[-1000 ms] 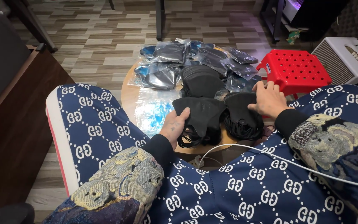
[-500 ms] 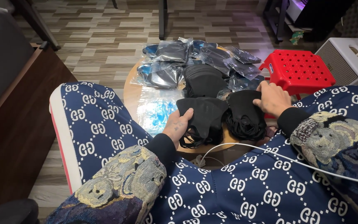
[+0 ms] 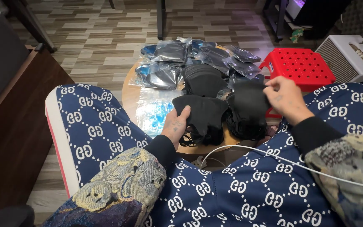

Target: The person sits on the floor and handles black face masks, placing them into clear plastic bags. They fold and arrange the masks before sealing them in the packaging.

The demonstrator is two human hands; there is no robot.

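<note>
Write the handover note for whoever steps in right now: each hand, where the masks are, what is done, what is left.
Left hand: rests on the left stack of black masks, thumb on the top one; no closed grip visible.
Right hand: fingers pinch the top black mask just above the right stack.
Third stack of black masks stands behind, on the small round table.
Sealed clear bags of masks lie at the far side; empty-looking wrappers at the left.
Done: three loose stacks out of bags. Left: the sealed bags remain unopened.
</note>
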